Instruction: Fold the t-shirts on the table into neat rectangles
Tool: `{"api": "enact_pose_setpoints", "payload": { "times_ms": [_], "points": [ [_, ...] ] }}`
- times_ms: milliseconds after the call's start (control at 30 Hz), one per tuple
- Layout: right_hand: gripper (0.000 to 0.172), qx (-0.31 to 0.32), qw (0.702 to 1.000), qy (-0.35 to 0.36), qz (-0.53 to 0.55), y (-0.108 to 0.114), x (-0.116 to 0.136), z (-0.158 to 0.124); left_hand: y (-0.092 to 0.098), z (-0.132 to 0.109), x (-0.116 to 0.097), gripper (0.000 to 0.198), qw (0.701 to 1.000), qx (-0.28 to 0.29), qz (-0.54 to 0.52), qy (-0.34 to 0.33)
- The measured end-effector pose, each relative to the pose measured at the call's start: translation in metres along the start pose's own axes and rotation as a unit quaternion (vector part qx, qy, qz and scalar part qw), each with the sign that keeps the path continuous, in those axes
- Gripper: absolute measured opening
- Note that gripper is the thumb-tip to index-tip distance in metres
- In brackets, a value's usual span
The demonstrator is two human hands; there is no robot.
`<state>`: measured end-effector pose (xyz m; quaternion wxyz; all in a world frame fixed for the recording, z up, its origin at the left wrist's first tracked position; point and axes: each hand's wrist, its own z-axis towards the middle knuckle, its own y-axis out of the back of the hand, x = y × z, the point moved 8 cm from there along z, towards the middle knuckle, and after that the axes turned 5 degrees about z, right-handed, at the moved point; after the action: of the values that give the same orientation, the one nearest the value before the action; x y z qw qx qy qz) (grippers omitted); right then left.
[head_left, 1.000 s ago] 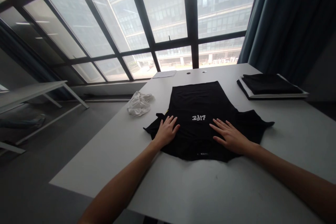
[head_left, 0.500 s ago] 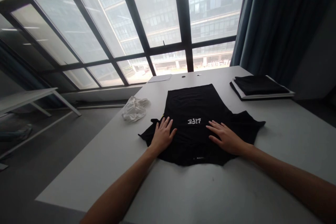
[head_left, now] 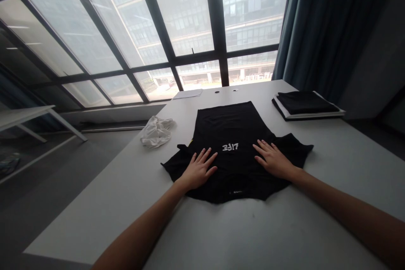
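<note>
Black T-shirt (head_left: 226, 124): spread out on the white table (head_left: 91, 209), directly beneath both palms, so it lies under the hands, not off to either side
Long axis: runs away from the person, collar end close in, straight hem far out toward the window (head_left: 186, 8)
Sleeves: flared outward, one past each hand, the outer tips uncovered
Left hand (head_left: 198, 172): palm down on the shirt near the left sleeve, fingers fanned, gripping nothing that shows
Right hand (head_left: 274, 159): palm down near the right sleeve, fingers extended and slightly parted, no fabric pinched that can be seen
Nearer hand: both touch the shirt; the left sits a little closer to the collar edge, its fingertips a little closer to the lettering
White lettering (head_left: 230, 147): between the hands, upside down as seen from the person's side, apparently "LIFE"
Neck print (head_left: 237, 192): small, pale, near the collar, too blurred to read
Fabric look: matte black, mostly flat, faint creases, a yellow fleck at the left edge
Crumpled white cloth (head_left: 157, 132): left of the shirt, apart from it
Folded stack (head_left: 306, 103): far right, black on top, white beneath
</note>
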<state>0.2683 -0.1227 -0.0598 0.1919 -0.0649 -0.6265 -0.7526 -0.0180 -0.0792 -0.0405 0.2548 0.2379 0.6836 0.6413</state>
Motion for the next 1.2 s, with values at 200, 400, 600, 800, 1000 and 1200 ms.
{"api": "enact_pose_setpoints", "payload": {
  "times_ms": [200,400,600,800,1000,1200],
  "points": [
    [0.057,-0.021,0.998,-0.012,0.051,0.01,0.007,-0.031,0.012,-0.016,-0.006,0.062,0.994,0.004,-0.111,0.0],
    [0.029,-0.106,0.873,-0.067,0.471,0.036,0.03,0.055,0.046,0.073,-0.01,0.034,0.794,-0.124,-0.594,0.043],
    [0.026,-0.099,0.539,-0.309,0.777,-0.028,0.016,0.149,0.001,0.16,0.019,0.034,0.43,-0.128,-0.862,0.237],
    [0.038,-0.213,0.483,-0.353,0.773,0.007,-0.097,0.155,0.009,0.139,0.136,0.042,0.384,-0.22,-0.848,0.293],
    [0.038,-0.136,0.492,-0.293,0.809,-0.022,-0.04,0.217,0.011,0.215,0.091,0.043,0.368,-0.205,-0.876,0.236],
    [0.044,-0.089,0.523,-0.278,0.801,-0.047,-0.04,0.249,-0.005,0.26,0.088,0.047,0.366,-0.192,-0.877,0.246]
  ]
}}
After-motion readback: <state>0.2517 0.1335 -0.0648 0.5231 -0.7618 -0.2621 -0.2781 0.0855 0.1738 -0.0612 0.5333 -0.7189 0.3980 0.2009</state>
